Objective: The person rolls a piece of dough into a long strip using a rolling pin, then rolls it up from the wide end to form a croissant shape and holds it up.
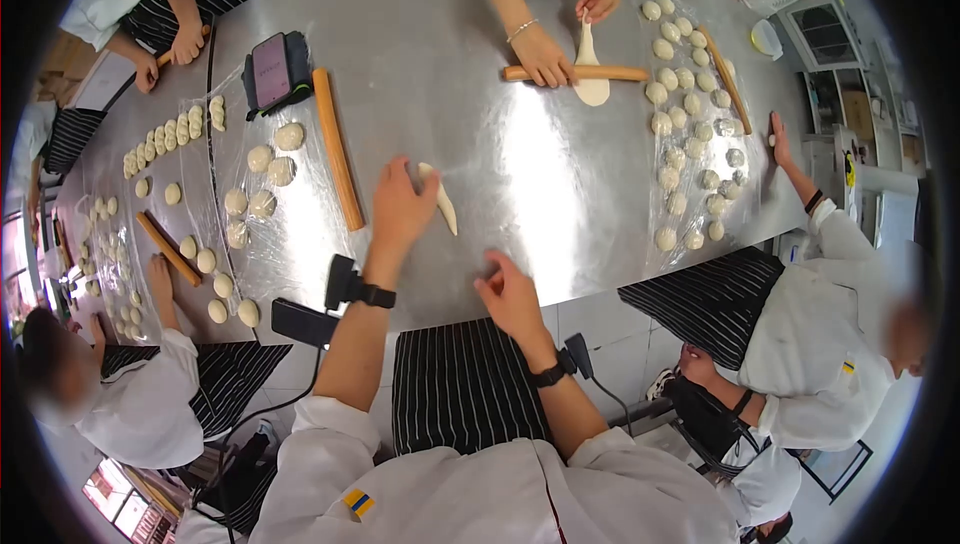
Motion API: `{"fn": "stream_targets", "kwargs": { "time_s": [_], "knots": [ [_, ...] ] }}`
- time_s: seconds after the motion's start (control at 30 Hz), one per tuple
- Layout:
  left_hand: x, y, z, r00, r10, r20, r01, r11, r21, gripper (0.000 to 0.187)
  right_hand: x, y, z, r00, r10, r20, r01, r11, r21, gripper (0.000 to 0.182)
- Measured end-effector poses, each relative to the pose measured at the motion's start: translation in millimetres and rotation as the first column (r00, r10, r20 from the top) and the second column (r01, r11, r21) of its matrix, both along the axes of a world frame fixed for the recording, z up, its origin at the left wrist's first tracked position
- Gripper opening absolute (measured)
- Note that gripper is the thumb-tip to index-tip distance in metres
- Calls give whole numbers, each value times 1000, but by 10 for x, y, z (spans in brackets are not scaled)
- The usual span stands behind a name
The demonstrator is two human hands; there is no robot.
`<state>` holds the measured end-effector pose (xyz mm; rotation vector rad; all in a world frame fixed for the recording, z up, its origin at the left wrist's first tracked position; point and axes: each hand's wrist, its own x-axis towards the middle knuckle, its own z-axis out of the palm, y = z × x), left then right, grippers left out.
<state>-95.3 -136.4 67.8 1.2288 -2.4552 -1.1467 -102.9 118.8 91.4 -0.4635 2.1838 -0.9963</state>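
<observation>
A short tapered strip of pale dough (441, 202) lies on the steel table (450, 74) in front of me. My left hand (402, 208) is at its upper left, thumb against or just over the strip and fingers slightly bent and apart; it does not appear to grip it. Lower right of the dough, near the table's front edge, my right hand (510, 296) is empty, with thumb and curled fingers apart. Left of my left hand lies a wooden rolling pin (338, 149). Beyond it, several dough balls (262, 172) rest under clear plastic film.
Across the table, a co-worker's hands (545, 52) work a rolling pin (610, 73) over stretched dough (592, 90). Film-covered dough balls (690, 104) and another rolling pin (725, 79) lie at right. A phone (270, 71) stands at back left. More co-workers flank me on both sides.
</observation>
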Motion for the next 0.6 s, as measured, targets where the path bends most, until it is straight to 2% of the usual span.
{"fn": "stream_targets", "kwargs": {
  "time_s": [0.03, 0.1, 0.23, 0.33, 0.4, 0.43, 0.5, 0.53, 0.6],
  "knots": [
    [-80, 103, 15, 1000, 6, -17, -6, 1000, -3, 57, 42, 53, 22, 1000, 6, -17, -6, 1000, -3, 47],
    [-231, 238, 74, 992, 128, 16, -126, 988, -92, 57, 101, 107, 59, 995, 61, 76, -65, 996, 54, 44],
    [-261, 315, -139, 992, 127, 7, -126, 990, -64, 49, 181, 186, -9, 1000, -1, 11, 2, 999, -55, 39],
    [-232, 310, -171, 992, 101, -80, -114, 979, -171, 41, 110, 211, 25, 998, -20, 58, 25, 997, -78, 35],
    [-138, 347, -47, 975, 139, -175, -150, 987, -50, 38, 114, 284, 31, 997, -29, 69, 34, 997, -76, 35],
    [-95, 344, 41, 974, 138, -179, -150, 987, -57, 38, 81, 272, 77, 997, -29, 66, 35, 996, -83, 35],
    [5, 295, 269, 949, 223, -222, -216, 975, 56, 35, 3, 122, 195, 999, -46, 17, 49, 979, -198, 40],
    [48, 256, 388, 949, 220, -225, -215, 975, 49, 35, -54, -8, 222, 999, -48, 16, 50, 978, -205, 40],
    [135, 188, 637, 936, 229, -266, -109, 910, 399, 37, -219, -350, 265, 926, -105, -362, -76, 890, -450, 47]
  ]
}}
